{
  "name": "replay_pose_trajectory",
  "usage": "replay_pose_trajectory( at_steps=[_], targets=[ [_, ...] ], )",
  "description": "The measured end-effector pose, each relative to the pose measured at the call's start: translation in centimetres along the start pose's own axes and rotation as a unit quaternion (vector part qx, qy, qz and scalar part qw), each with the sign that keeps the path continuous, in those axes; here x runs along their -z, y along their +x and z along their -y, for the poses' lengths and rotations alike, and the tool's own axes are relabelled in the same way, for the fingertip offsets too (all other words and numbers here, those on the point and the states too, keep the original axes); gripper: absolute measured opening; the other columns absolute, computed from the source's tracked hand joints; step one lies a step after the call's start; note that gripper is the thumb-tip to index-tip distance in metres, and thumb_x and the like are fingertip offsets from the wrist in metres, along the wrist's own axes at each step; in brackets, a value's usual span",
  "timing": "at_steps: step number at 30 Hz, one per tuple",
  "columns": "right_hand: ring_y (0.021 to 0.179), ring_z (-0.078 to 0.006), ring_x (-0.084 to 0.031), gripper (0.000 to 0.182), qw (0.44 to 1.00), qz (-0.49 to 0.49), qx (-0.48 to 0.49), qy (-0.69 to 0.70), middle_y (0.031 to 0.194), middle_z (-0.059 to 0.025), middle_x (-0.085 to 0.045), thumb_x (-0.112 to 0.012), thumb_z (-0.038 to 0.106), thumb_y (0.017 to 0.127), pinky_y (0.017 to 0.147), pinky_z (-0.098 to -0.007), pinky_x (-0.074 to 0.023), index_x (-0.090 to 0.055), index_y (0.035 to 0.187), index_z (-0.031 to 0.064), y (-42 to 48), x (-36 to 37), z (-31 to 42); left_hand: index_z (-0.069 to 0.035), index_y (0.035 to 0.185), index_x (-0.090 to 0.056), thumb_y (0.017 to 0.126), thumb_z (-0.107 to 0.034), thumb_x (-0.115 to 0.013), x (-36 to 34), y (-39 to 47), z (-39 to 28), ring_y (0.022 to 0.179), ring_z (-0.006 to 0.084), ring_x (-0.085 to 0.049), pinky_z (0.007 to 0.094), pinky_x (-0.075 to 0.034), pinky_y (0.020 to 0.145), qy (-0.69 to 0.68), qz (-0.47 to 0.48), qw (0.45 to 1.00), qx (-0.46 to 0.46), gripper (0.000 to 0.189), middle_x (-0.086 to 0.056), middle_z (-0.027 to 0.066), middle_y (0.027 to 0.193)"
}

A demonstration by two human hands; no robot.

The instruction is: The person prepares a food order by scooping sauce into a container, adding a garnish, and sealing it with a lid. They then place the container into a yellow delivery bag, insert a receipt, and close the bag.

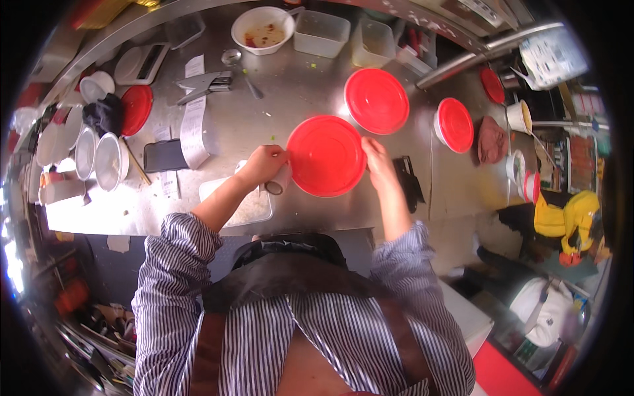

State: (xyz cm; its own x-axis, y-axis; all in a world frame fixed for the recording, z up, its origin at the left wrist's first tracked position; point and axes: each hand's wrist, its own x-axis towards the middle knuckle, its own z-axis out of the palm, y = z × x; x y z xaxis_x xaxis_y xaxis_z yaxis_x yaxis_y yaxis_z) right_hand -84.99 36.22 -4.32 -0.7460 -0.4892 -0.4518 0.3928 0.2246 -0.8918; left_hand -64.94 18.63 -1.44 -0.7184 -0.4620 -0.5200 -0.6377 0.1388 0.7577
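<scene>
A round container with a red plastic lid (327, 156) is in front of me on the steel worktop. My right hand (379, 163) grips its right rim, thumb by the edge. At the left rim, my left hand (266, 164) has its fingers curled, and a pale roll with a brown core (279, 183) sits under them, against the container's side. Another red-lidded bowl (377, 101) stands just beyond, to the right. Partly below my left forearm is a clear plastic tub (247, 210) with pale, grain-like contents.
A stapler (205, 86) lies across a printed paper strip (194, 131), near a dark phone (164, 155). Clear tubs (322, 33) and a stained white bowl (262, 30) line the back. A smaller red-lidded bowl (454, 124) is rightward. Two people are beyond, one in yellow (564, 218).
</scene>
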Motion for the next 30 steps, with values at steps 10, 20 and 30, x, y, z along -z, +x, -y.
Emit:
replay_pose_trajectory(
  at_steps=[10, 20, 30],
  targets=[
    [0.077, -0.0157, -0.061, 0.036, 0.92, 0.017, 0.229, -0.319, 0.095, -0.0108, -0.061, -0.062, 0.026, 0.084, 0.065, -0.0287, -0.0483, -0.052, 0.111, 0.0038, -7.4, -2.8, 5.5, -0.002, 0.129, -0.042, 0.09, -0.04, -0.048, 2.9, -7.7, -0.2, 0.105, 0.0183, -0.052, 0.0317, -0.043, 0.09, -0.519, 0.016, 0.852, -0.068, 0.055, -0.05, 0.0115, 0.12],
    [0.104, -0.0191, -0.054, 0.048, 0.947, 0.299, 0.051, 0.106, 0.118, -0.0113, -0.052, -0.053, 0.021, 0.089, 0.088, -0.0302, -0.0416, -0.037, 0.131, 0.0047, -9.6, -7.6, 6.9, -0.002, 0.129, -0.043, 0.079, 0.013, -0.041, 2.2, -7.5, -3.9, 0.087, 0.0098, -0.057, 0.0203, -0.046, 0.075, -0.364, -0.075, 0.905, -0.207, 0.052, -0.057, 0.0056, 0.108],
    [0.071, -0.019, -0.059, 0.041, 0.947, 0.13, -0.112, 0.271, 0.101, -0.0197, -0.059, -0.05, 0.024, 0.084, 0.057, -0.0246, -0.0472, -0.046, 0.116, -0.0019, -2.4, 6.4, 2.9, 0.006, 0.096, -0.06, 0.067, 0.001, -0.036, 6.4, -13.3, 1.9, 0.048, 0.0079, -0.039, 0.0214, -0.029, 0.048, -0.326, -0.067, 0.938, -0.095, 0.038, -0.044, 0.001, 0.052]
  ],
)
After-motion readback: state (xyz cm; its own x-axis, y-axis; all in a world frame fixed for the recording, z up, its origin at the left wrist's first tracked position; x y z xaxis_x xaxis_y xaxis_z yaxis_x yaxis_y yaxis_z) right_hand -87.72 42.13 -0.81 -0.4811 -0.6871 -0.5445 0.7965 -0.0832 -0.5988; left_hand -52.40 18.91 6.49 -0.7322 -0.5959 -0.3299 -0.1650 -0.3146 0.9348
